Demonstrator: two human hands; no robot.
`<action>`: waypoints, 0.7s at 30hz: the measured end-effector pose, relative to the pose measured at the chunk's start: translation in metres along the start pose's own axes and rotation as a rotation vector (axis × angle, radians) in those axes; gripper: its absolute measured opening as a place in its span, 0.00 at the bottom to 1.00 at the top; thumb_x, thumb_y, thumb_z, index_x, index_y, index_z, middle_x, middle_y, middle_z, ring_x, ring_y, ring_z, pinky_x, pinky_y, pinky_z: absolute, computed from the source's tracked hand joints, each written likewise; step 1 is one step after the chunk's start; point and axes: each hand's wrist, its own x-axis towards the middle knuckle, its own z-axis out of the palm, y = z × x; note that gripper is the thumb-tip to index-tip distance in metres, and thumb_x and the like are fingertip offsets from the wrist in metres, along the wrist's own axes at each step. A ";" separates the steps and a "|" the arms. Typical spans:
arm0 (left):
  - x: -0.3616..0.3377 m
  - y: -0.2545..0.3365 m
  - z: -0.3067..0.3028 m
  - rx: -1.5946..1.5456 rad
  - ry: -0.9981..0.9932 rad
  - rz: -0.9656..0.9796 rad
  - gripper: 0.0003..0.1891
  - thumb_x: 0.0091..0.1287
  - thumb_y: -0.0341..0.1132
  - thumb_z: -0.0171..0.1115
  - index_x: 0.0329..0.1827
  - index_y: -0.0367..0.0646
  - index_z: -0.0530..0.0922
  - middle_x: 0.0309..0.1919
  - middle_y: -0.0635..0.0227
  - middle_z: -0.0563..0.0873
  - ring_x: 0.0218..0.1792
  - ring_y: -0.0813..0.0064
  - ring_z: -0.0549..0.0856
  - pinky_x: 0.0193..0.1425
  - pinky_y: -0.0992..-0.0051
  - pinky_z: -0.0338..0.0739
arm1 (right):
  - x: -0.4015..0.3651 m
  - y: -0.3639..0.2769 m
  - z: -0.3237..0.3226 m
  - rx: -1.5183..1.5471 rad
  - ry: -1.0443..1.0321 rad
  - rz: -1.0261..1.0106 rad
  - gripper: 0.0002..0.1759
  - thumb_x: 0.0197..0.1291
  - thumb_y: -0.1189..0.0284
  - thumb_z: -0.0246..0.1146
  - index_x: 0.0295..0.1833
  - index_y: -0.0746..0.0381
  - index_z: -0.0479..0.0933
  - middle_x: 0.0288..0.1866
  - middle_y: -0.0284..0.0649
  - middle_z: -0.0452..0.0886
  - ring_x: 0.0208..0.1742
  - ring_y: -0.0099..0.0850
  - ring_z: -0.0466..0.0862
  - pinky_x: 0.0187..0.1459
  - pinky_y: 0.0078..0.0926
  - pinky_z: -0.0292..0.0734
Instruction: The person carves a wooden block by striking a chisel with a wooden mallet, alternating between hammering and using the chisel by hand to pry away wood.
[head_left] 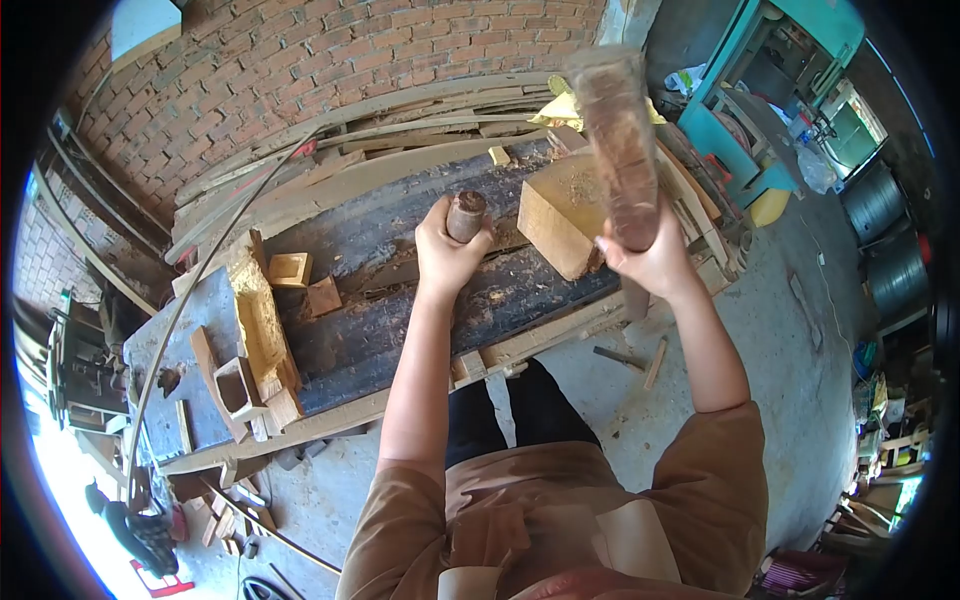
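My left hand [452,255] is wrapped round an upright wooden handle [466,216], whose worn round top shows above the fist; its lower end is hidden. My right hand [645,258] grips a wooden mallet [622,140], raised and blurred by motion. Between the hands a large light wooden block [558,225] rests on the dark workbench [400,330]. Wood chips lie around the left fist.
At the bench's left lie a carved wooden trough [262,325], a small square box [236,388] and a small wooden tray [290,270]. Long boards [370,135] lie along the brick wall [400,45]. Metal drums [868,205] stand at the right.
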 end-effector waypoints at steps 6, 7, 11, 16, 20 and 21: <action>0.005 -0.004 -0.002 -0.017 0.042 0.053 0.10 0.46 0.30 0.64 0.28 0.36 0.73 0.20 0.60 0.79 0.23 0.78 0.75 0.31 0.75 0.73 | 0.000 -0.005 -0.015 -0.226 -0.394 0.133 0.26 0.40 0.72 0.70 0.47 0.67 0.70 0.38 0.45 0.79 0.40 0.34 0.80 0.44 0.32 0.75; 0.004 0.000 -0.003 0.004 0.025 0.030 0.10 0.46 0.30 0.64 0.28 0.36 0.73 0.21 0.60 0.79 0.23 0.77 0.76 0.31 0.75 0.73 | -0.001 -0.013 -0.017 -0.132 -0.252 0.096 0.24 0.40 0.73 0.69 0.46 0.67 0.71 0.37 0.43 0.79 0.40 0.33 0.80 0.44 0.31 0.74; 0.001 0.005 0.000 0.010 0.012 -0.002 0.10 0.46 0.30 0.64 0.28 0.36 0.73 0.21 0.61 0.79 0.23 0.78 0.75 0.31 0.75 0.73 | -0.016 0.016 0.003 0.193 -0.096 0.165 0.23 0.41 0.74 0.69 0.46 0.65 0.71 0.37 0.41 0.79 0.41 0.31 0.79 0.43 0.29 0.74; 0.005 -0.001 -0.007 -0.075 0.033 -0.013 0.10 0.46 0.30 0.64 0.28 0.36 0.73 0.20 0.62 0.78 0.23 0.79 0.75 0.31 0.75 0.72 | -0.007 0.006 -0.008 -0.131 -0.291 0.083 0.27 0.40 0.73 0.69 0.48 0.64 0.67 0.34 0.46 0.80 0.36 0.35 0.81 0.41 0.31 0.75; 0.000 0.006 -0.003 0.027 0.017 0.010 0.10 0.46 0.30 0.64 0.28 0.36 0.73 0.20 0.63 0.79 0.22 0.79 0.74 0.30 0.76 0.72 | -0.016 0.018 -0.003 0.242 -0.106 0.154 0.26 0.39 0.73 0.69 0.47 0.64 0.68 0.35 0.44 0.80 0.36 0.34 0.81 0.41 0.31 0.75; 0.000 0.006 -0.001 0.022 0.021 0.015 0.10 0.46 0.30 0.64 0.27 0.36 0.73 0.20 0.63 0.78 0.22 0.79 0.74 0.30 0.76 0.72 | -0.014 0.012 -0.001 0.040 -0.095 0.036 0.25 0.39 0.73 0.69 0.46 0.64 0.68 0.35 0.44 0.80 0.36 0.35 0.81 0.40 0.31 0.75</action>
